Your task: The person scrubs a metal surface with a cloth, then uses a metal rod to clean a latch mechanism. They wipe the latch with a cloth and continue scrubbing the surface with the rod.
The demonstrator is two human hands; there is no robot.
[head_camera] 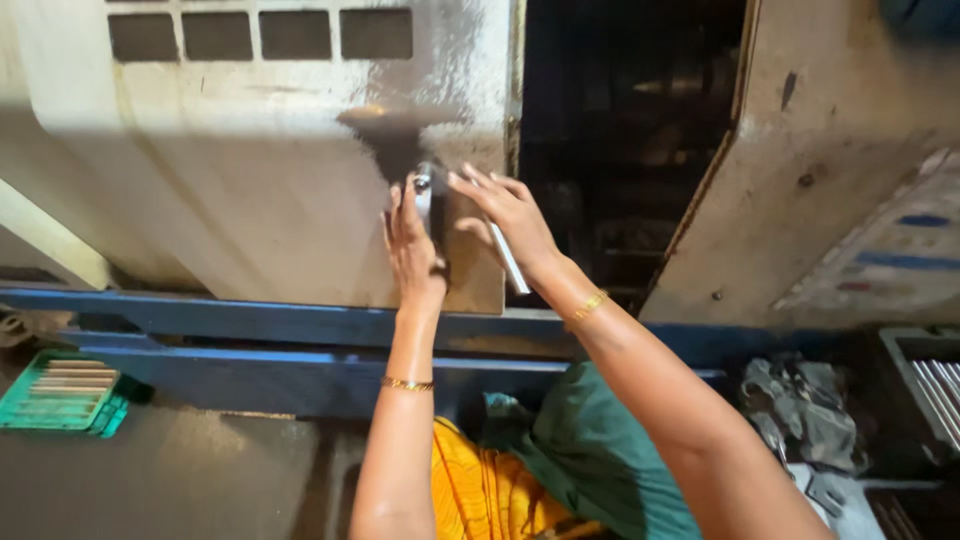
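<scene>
My left hand (pixel 412 245) is raised against the sliding door (pixel 250 200) of a large beige machine, its fingers wrapped on the metal door handle (pixel 424 190). My right hand (pixel 508 215) is beside it, palm towards the door, fingers spread near the handle, with a thin silver metal rod (pixel 510 262) held under the palm. Both wrists wear gold bangles. To the right of the door edge the machine's dark inside (pixel 625 150) is exposed.
A blue steel rail (pixel 250 325) runs below the door. A green plastic crate (pixel 62 395) with metal parts sits low on the left. At the right stand a tray of silver rods (pixel 935 385), a crumpled grey cloth (pixel 805 405) and a slanted beige panel (pixel 840 170).
</scene>
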